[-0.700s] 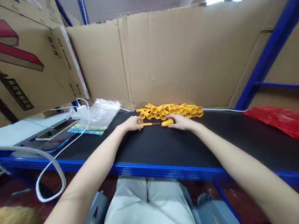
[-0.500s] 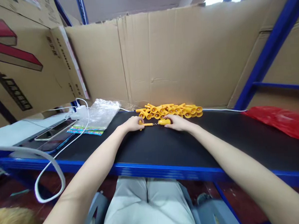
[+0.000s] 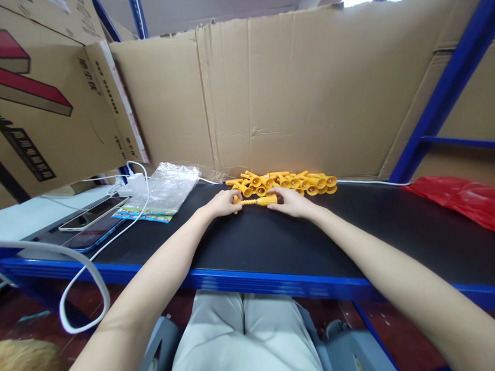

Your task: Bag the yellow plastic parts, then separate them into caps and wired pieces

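Observation:
My left hand (image 3: pixel 224 203) is closed on the handle end of a yellow corkscrew (image 3: pixel 248 202) with a twisted stem. My right hand (image 3: pixel 292 202) grips a yellow ribbed sleeve (image 3: pixel 267 200) by its right end. The two parts lie in one line just above the black tabletop (image 3: pixel 271 239), the corkscrew's tip end meeting the sleeve; hardly any of its metal spiral shows. Right behind my hands lies a pile of yellow pieces with flared, funnel-like ends (image 3: pixel 292 182). My fingers hide both outer ends of the held parts.
To the left lie clear plastic bags (image 3: pixel 164 184), a phone (image 3: pixel 93 213) on a dark tablet, and a white cable (image 3: pixel 121 236) looping over the edge. A red plastic bag (image 3: pixel 464 199) lies at right. Cardboard (image 3: pixel 309 93) walls the back; a blue rail (image 3: pixel 277 279) edges the front.
The corkscrew and the sleeve have come together; the metal spiral that showed between them is now almost wholly covered. My right hand has shifted slightly left, my left hand slightly right.

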`<act>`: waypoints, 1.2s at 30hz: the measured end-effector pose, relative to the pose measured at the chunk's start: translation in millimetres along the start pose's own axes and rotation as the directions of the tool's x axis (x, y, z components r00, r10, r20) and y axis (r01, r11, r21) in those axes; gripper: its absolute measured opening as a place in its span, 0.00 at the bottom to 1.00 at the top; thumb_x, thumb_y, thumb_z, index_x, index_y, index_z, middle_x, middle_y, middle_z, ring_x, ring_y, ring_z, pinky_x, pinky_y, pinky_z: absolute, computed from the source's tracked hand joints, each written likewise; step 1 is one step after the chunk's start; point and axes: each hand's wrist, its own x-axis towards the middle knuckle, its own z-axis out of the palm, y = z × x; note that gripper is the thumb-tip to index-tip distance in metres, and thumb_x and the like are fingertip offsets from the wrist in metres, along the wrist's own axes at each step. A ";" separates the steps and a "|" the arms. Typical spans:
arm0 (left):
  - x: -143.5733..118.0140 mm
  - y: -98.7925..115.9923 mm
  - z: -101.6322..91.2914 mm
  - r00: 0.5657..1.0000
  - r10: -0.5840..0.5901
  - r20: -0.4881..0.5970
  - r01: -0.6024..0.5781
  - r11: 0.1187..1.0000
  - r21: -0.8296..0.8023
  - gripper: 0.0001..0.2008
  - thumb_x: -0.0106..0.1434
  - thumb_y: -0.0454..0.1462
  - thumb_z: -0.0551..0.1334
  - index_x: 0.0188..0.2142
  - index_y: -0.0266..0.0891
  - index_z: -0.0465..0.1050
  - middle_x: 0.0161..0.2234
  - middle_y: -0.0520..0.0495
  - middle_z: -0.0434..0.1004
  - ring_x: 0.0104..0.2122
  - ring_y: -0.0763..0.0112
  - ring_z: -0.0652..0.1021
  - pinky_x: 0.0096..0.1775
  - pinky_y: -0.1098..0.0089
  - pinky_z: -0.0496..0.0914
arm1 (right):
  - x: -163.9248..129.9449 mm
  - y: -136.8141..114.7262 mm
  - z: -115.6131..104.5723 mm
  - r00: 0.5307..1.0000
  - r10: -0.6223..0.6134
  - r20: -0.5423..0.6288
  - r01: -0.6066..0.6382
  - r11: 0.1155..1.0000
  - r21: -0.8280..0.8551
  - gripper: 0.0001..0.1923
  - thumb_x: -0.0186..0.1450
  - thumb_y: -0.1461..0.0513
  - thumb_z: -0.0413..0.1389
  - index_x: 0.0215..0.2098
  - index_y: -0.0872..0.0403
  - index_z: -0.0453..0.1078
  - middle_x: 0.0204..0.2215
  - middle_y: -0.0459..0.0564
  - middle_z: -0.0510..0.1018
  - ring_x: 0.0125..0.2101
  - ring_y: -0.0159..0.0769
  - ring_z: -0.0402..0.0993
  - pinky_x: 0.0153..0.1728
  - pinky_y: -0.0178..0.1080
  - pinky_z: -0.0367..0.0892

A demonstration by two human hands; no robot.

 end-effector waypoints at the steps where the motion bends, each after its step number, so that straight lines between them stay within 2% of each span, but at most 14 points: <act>1: 0.1 -0.1 0.8 1.000 0.008 -0.025 -0.008 1.000 0.002 0.12 0.52 0.39 0.58 0.36 0.40 0.70 0.22 0.54 0.68 0.23 0.73 0.68 0.27 0.74 0.60 | 0.3 -1.1 1.4 1.000 -0.008 -0.027 0.009 0.999 0.039 0.22 0.58 0.60 0.58 0.49 0.58 0.64 0.37 0.54 0.75 0.36 0.36 0.72 0.41 0.41 0.66; 4: 0.5 -0.5 3.4 0.996 0.030 -0.086 -0.030 1.000 -0.005 0.12 0.55 0.39 0.57 0.39 0.41 0.67 0.24 0.54 0.68 0.24 0.73 0.69 0.29 0.74 0.62 | 1.5 0.2 2.5 0.994 -0.037 -0.100 0.050 0.990 0.133 0.19 0.58 0.60 0.57 0.47 0.57 0.63 0.35 0.52 0.75 0.34 0.35 0.72 0.40 0.41 0.67; 6: 0.9 0.2 5.1 0.994 0.037 -0.105 -0.038 0.999 -0.006 0.11 0.56 0.39 0.56 0.40 0.41 0.66 0.25 0.53 0.69 0.25 0.73 0.69 0.30 0.73 0.62 | 2.5 2.6 1.0 0.988 -0.070 -0.136 0.088 0.988 0.127 0.17 0.58 0.60 0.57 0.45 0.57 0.63 0.34 0.51 0.75 0.33 0.35 0.72 0.39 0.41 0.67; 12: -0.5 7.1 6.7 0.991 0.040 -0.127 -0.038 0.999 0.022 0.12 0.57 0.38 0.55 0.42 0.41 0.64 0.27 0.52 0.70 0.27 0.70 0.71 0.30 0.72 0.63 | 2.2 4.2 -3.1 0.927 -0.298 -0.228 0.274 0.953 -0.130 0.14 0.60 0.63 0.54 0.44 0.57 0.65 0.40 0.56 0.73 0.39 0.40 0.71 0.41 0.43 0.66; 16: -1.7 9.1 5.7 0.990 0.042 -0.137 -0.033 0.997 0.073 0.15 0.53 0.38 0.58 0.42 0.41 0.64 0.29 0.51 0.71 0.28 0.68 0.72 0.30 0.72 0.63 | -0.5 0.7 -3.5 0.907 -0.368 -0.205 0.316 0.916 -0.246 0.13 0.62 0.64 0.51 0.46 0.58 0.64 0.42 0.59 0.72 0.42 0.43 0.70 0.42 0.44 0.66; 19: -1.1 8.4 6.1 0.987 0.000 -0.163 0.015 0.996 0.090 0.17 0.51 0.39 0.59 0.42 0.42 0.65 0.28 0.51 0.71 0.28 0.68 0.72 0.30 0.71 0.63 | -1.5 -3.0 -3.4 0.913 -0.373 -0.164 0.314 0.901 -0.299 0.13 0.63 0.64 0.50 0.45 0.58 0.64 0.41 0.59 0.72 0.41 0.43 0.70 0.42 0.44 0.66; 24: 1.2 6.2 7.3 0.983 -0.106 -0.153 0.115 0.992 0.052 0.18 0.50 0.41 0.60 0.42 0.42 0.66 0.26 0.52 0.70 0.26 0.69 0.71 0.29 0.72 0.62 | -2.0 -7.2 -2.7 0.930 -0.324 -0.174 0.265 0.918 -0.296 0.13 0.63 0.63 0.49 0.47 0.57 0.64 0.41 0.57 0.71 0.39 0.42 0.69 0.40 0.43 0.66; 28: 0.3 6.9 6.1 0.985 -0.098 -0.141 0.107 0.993 0.058 0.18 0.50 0.41 0.59 0.41 0.41 0.67 0.26 0.51 0.70 0.26 0.68 0.71 0.28 0.72 0.62 | -3.1 -7.8 -2.5 0.954 -0.263 -0.140 0.216 0.934 -0.284 0.14 0.64 0.61 0.49 0.47 0.57 0.64 0.39 0.57 0.71 0.37 0.41 0.69 0.39 0.43 0.66; 30: -0.8 8.8 4.8 0.986 -0.084 -0.142 0.096 0.992 0.079 0.17 0.50 0.41 0.59 0.41 0.42 0.67 0.27 0.51 0.71 0.27 0.67 0.72 0.29 0.71 0.63 | -3.1 -7.1 -2.5 0.954 -0.276 -0.114 0.237 0.932 -0.275 0.14 0.64 0.61 0.49 0.47 0.57 0.65 0.39 0.57 0.71 0.37 0.41 0.69 0.40 0.43 0.66; 33: -2.1 13.0 3.1 0.986 -0.078 -0.149 0.095 0.990 0.107 0.17 0.50 0.41 0.59 0.41 0.42 0.67 0.28 0.50 0.71 0.28 0.66 0.73 0.31 0.71 0.63 | -2.1 -5.3 -2.6 0.942 -0.302 -0.150 0.269 0.941 -0.204 0.15 0.63 0.61 0.50 0.47 0.56 0.64 0.42 0.57 0.71 0.41 0.41 0.69 0.43 0.44 0.65; 36: -2.7 16.8 1.9 0.985 -0.068 -0.158 0.090 0.987 0.136 0.17 0.51 0.41 0.59 0.42 0.42 0.67 0.28 0.50 0.72 0.29 0.65 0.74 0.32 0.70 0.64 | -0.2 -2.4 -3.3 0.961 -0.203 -0.187 0.195 0.979 -0.061 0.18 0.60 0.61 0.55 0.48 0.56 0.62 0.41 0.55 0.73 0.40 0.40 0.71 0.43 0.45 0.66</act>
